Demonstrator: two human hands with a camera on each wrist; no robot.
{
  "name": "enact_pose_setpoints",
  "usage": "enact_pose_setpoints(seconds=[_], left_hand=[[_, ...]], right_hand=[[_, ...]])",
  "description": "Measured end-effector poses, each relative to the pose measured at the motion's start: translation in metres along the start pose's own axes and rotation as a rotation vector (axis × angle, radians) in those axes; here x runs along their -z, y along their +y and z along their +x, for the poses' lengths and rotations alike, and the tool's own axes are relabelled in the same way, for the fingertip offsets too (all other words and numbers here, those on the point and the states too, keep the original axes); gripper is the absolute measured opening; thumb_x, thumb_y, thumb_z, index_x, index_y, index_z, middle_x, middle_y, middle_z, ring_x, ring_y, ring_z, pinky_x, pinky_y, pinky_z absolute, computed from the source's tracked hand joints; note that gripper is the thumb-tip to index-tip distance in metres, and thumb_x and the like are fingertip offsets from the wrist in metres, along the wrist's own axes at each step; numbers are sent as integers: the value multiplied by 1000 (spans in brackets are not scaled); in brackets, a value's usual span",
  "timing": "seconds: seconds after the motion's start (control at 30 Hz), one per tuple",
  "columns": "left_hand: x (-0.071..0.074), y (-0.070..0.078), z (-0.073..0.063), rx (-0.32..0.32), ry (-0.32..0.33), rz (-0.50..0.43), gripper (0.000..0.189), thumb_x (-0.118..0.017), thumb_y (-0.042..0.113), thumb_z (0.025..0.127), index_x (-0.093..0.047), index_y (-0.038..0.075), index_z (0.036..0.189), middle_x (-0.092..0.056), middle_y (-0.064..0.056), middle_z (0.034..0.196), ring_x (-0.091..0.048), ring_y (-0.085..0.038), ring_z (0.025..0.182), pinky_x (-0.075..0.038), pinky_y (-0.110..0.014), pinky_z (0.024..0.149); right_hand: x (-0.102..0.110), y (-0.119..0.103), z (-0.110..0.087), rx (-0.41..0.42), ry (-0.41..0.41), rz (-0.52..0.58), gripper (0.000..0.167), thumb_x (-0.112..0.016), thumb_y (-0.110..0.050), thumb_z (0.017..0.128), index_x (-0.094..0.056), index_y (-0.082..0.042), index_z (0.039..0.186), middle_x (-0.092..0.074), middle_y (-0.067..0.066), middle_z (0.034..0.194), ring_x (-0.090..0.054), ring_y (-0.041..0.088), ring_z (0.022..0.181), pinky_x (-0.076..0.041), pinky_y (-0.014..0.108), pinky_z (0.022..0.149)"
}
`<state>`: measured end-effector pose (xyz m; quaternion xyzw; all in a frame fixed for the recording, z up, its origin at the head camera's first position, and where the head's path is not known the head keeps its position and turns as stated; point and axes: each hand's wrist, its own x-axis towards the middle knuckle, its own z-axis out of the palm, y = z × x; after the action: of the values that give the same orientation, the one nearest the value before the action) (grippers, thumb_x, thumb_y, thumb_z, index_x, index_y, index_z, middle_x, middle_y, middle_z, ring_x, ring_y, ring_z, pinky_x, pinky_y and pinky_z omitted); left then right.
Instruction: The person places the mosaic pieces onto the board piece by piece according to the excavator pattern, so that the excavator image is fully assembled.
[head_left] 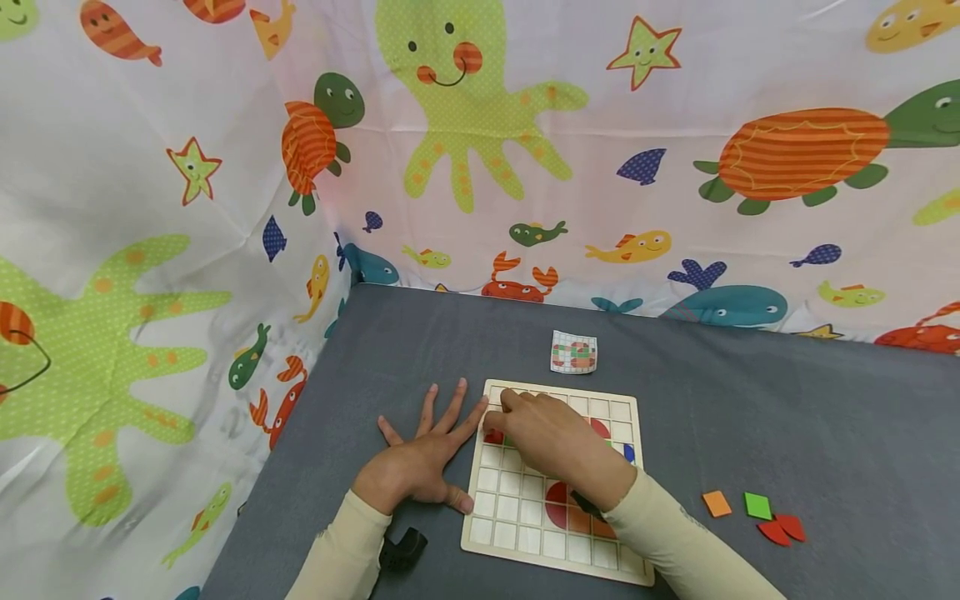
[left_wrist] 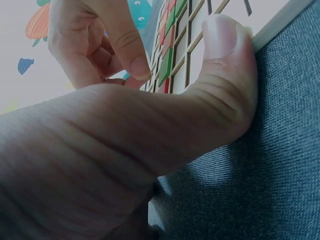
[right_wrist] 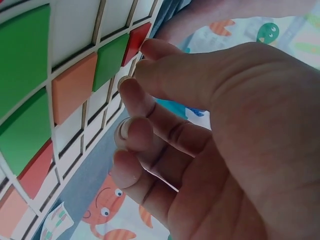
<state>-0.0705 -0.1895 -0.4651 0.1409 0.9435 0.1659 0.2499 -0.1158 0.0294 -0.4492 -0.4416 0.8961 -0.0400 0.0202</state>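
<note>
A wooden grid board lies on the grey cloth, with red, green, orange and blue tiles in some of its squares. My left hand lies flat at its left side, fingers spread, with the thumb against the frame. Over the board's upper left reaches my right hand, palm turned down and fingers loosely bent. Its fingertips are close to a red tile beside a green tile and an orange tile. Nothing shows between its thumb and fingers. The right forearm hides part of the board.
A small printed pattern card lies beyond the board. To the right are an orange square, a green square and two red quarter-round pieces. A patterned curtain borders the far and left sides.
</note>
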Motion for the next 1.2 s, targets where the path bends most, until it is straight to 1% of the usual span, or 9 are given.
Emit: enact_pose_setpoints(seconds=[0.2,0.43,0.63,0.73,0.87,0.97,1.03,1.1,1.2], left_hand=[[-4,-5,3,0,-4,-24,139,-95,56,69,-2,43,171,18,4,177,22,-40,160,14,-97,92],[-19,-17,14,-13,6,-47,143,-95,59,66,5,50,167,26,10,175,29,-36,158,25,-92,89],[-20,-17,14,-20,18,-49,144,-95,60,65,5,50,167,25,10,175,28,-37,159,24,-93,89],[-19,-16,13,-22,25,-42,145,-96,60,63,4,51,167,24,10,175,26,-37,159,23,-94,88],[-10,-7,8,10,8,-39,144,-98,57,63,0,47,169,20,8,176,24,-38,160,19,-95,92],[-12,-9,9,23,4,-46,145,-98,56,63,0,47,169,21,9,176,26,-37,159,22,-93,93],[-17,-13,13,19,13,-50,147,-98,57,61,3,50,168,24,11,175,29,-35,158,25,-92,91],[-23,-18,16,8,26,-57,149,-98,58,60,5,52,167,25,12,174,31,-34,158,28,-90,89],[-20,-17,15,5,19,-73,148,-98,56,61,4,50,167,25,12,174,31,-34,157,28,-90,90]], right_hand=[[-1,2,-3,-1,2,8,31,-78,-5,92,-76,-27,113,-63,1,97,-67,20,81,-58,36,71],[0,3,-6,1,13,4,31,-79,-6,92,-77,-27,114,-63,1,96,-67,20,81,-58,36,71],[7,5,-17,-25,-27,7,37,-82,-4,91,-77,-25,121,-62,-1,97,-64,16,81,-58,35,76],[11,7,-25,-54,-34,27,33,-81,-8,93,-77,-23,123,-63,-1,97,-64,15,80,-58,35,76],[16,10,-39,-118,-23,111,28,-76,-15,98,-75,-20,126,-67,-2,99,-66,17,81,-59,36,75],[20,14,-52,-164,-31,171,30,-74,-18,100,-72,-16,130,-70,-1,104,-68,17,86,-60,38,78],[24,19,-61,-181,-42,207,32,-74,-17,100,-70,-15,132,-71,-1,106,-68,15,87,-60,38,79],[28,25,-71,-198,-46,225,32,-73,-18,101,-69,-16,133,-71,-3,106,-65,12,85,-59,36,78],[32,36,-86,-219,-37,252,31,-74,-17,100,-70,-17,131,-71,-6,105,-61,8,81,-58,34,73]])
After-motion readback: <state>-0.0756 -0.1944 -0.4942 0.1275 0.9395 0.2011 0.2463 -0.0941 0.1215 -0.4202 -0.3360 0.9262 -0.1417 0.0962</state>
